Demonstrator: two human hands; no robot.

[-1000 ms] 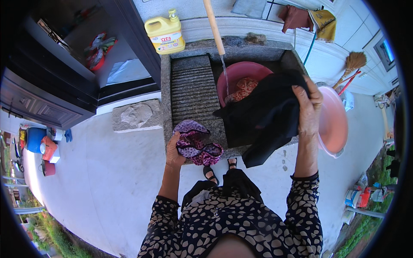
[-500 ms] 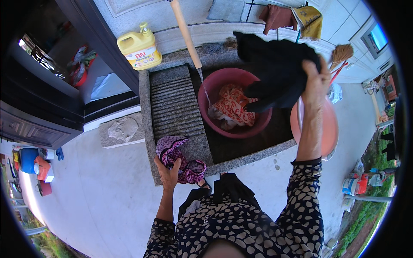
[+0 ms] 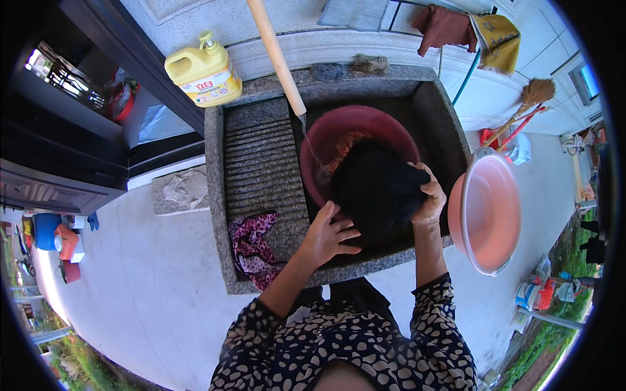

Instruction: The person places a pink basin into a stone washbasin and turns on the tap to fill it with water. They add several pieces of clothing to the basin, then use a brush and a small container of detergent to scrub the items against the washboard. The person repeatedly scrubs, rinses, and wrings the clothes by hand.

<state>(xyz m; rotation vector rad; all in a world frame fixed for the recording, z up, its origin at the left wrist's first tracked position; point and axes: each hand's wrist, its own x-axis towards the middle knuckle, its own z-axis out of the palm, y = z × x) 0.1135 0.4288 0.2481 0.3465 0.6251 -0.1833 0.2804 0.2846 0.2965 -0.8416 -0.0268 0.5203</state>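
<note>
Fingers of the bare left hand (image 3: 326, 238) are spread and hold nothing, close to a bunched black cloth (image 3: 375, 186); whether they touch it is unclear. The right hand (image 3: 427, 199) grips that cloth's right edge. Half a second ago the right hand had it lifted higher, while the left held a purple-and-black leopard-print cloth (image 3: 251, 251); now that second cloth lies released on the near left corner of the sink, leaving the left hand free beside the black one. The black cloth covers the near right part of a round, dark-pink plastic basin (image 3: 391, 127), with an orange-red patterned cloth (image 3: 347, 146) partly showing behind it. Basin and cloths are in a grey stone sink (image 3: 385, 262) with a ridged stone washboard (image 3: 264, 163) on its left; a pale-pink plastic basin (image 3: 456, 218) is just right of it. Farther back, water runs from a tan, tube-like spout (image 3: 277, 58), near a yellow plastic jug (image 3: 205, 75). Beyond are a dark-framed doorway (image 3: 160, 62) and a straw broom (image 3: 536, 92) by a pale wall.
</note>
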